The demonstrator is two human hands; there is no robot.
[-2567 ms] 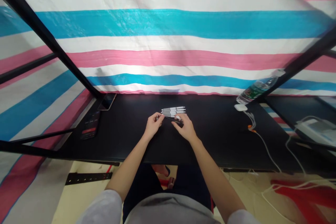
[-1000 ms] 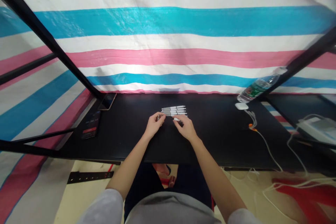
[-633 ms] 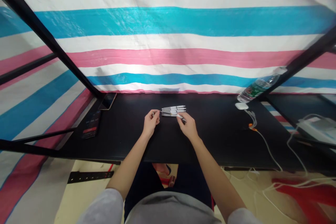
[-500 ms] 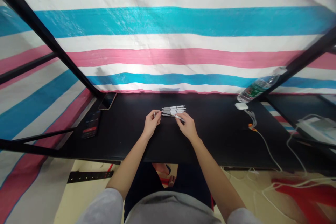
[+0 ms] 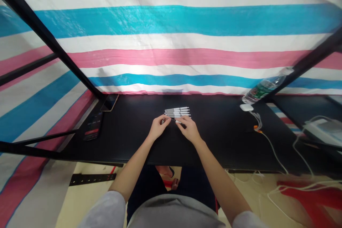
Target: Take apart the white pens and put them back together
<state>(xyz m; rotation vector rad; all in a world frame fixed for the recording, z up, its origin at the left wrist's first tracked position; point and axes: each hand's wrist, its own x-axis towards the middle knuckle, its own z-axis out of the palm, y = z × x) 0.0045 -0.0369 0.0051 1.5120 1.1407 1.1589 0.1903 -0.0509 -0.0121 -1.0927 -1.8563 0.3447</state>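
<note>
While the row of pens (image 5: 176, 112) lay side by side on the black table (image 5: 128, 131), apparently whole, one further pen was in parts between the hands, just on the near side of the row; the left hand (image 5: 158, 128) was closed in a pinch at one end of a thin dark rod (image 5: 173, 119); the right hand (image 5: 190, 128) was closed, thumb against fingers, on a white barrel (image 5: 178, 122); whether rod and barrel touched could not be told; by judgement, the row needed no further work, whereas the held pen was incomplete, its closing-up outstanding.
</note>
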